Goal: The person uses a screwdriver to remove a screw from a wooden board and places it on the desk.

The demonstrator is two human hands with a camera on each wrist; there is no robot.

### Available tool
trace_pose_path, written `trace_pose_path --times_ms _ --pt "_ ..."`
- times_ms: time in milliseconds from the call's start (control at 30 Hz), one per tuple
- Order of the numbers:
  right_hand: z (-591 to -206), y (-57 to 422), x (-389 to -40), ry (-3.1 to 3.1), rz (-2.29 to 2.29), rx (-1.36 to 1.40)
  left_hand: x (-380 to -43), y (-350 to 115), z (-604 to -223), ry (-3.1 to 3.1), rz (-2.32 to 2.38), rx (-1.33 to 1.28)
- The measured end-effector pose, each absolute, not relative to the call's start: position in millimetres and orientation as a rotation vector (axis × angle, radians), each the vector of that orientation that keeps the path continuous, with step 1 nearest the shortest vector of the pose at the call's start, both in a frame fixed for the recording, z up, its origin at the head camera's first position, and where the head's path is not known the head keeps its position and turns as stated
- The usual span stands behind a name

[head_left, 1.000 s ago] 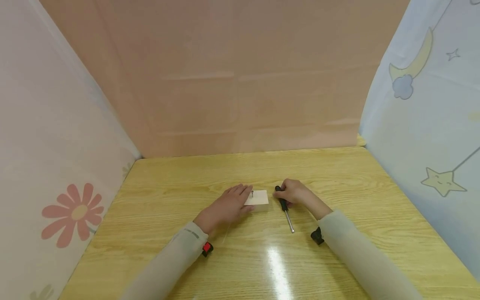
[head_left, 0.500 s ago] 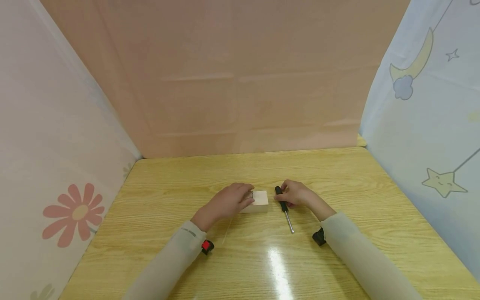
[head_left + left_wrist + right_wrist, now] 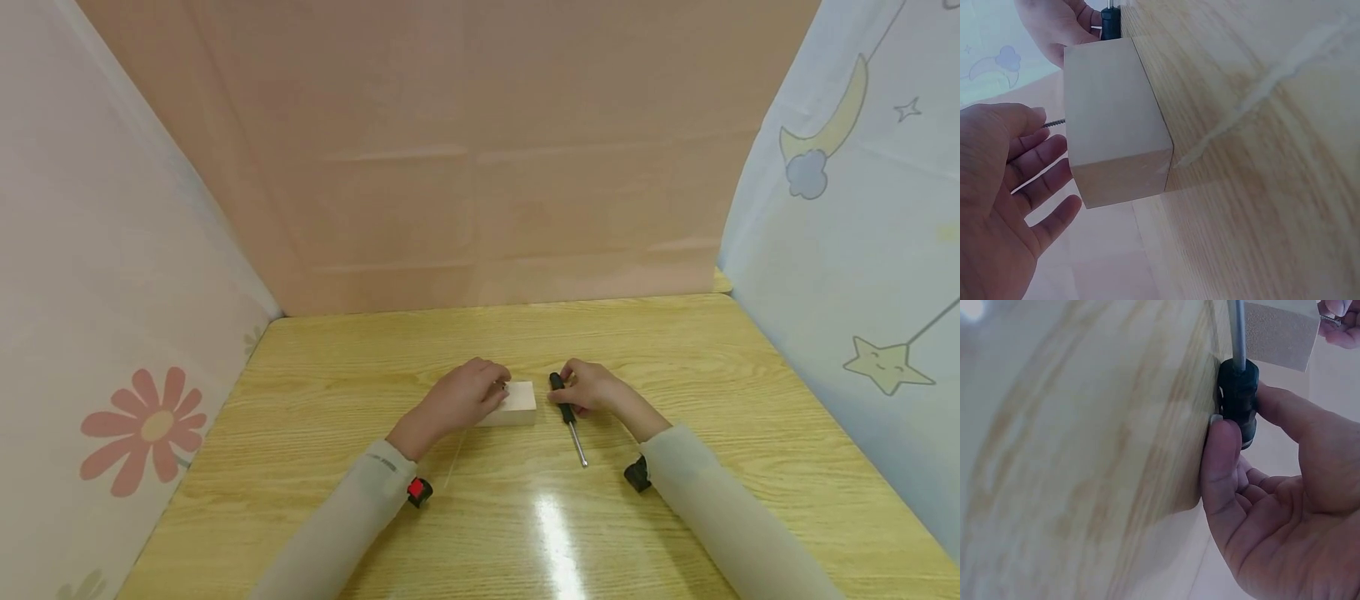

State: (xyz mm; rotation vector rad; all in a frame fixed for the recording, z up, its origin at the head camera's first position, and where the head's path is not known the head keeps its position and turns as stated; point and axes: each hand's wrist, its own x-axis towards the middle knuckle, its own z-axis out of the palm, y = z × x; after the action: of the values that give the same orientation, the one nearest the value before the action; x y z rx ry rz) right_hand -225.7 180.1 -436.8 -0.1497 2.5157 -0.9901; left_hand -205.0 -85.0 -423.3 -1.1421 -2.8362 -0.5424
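A pale wooden block [image 3: 516, 410] lies on the table with a screw [image 3: 1054, 123] sticking up from its top face. My left hand [image 3: 459, 402] pinches that screw near its head between thumb and forefinger, the other fingers curving beside the block. To the right of the block is a screwdriver [image 3: 562, 402] with a dark handle and a metal shank pointing toward me. Thumb and fingers of my right hand [image 3: 590, 388] hold its handle low at the tabletop. In the right wrist view the handle [image 3: 1239, 394] sits between thumb and fingertip.
The wood-grain table [image 3: 360, 358] ends at a plain hanging cloth [image 3: 465, 208] behind. Printed cloths stand at the left [image 3: 135, 250] and right [image 3: 862, 250]. Black wrist devices [image 3: 637, 475] hang beneath both sleeves.
My left hand was spread flat over the block beside the screw; it has lifted and its fingers have closed on the screw. The right hand and screwdriver have barely moved.
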Motion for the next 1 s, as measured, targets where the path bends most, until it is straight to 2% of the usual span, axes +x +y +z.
trace_pose_path --times_ms 1000 --pt "-439.1 177.7 -230.2 2.537 -0.919 -0.137 -212.4 -77.8 -422.4 -2.781 -0.447 -1.067"
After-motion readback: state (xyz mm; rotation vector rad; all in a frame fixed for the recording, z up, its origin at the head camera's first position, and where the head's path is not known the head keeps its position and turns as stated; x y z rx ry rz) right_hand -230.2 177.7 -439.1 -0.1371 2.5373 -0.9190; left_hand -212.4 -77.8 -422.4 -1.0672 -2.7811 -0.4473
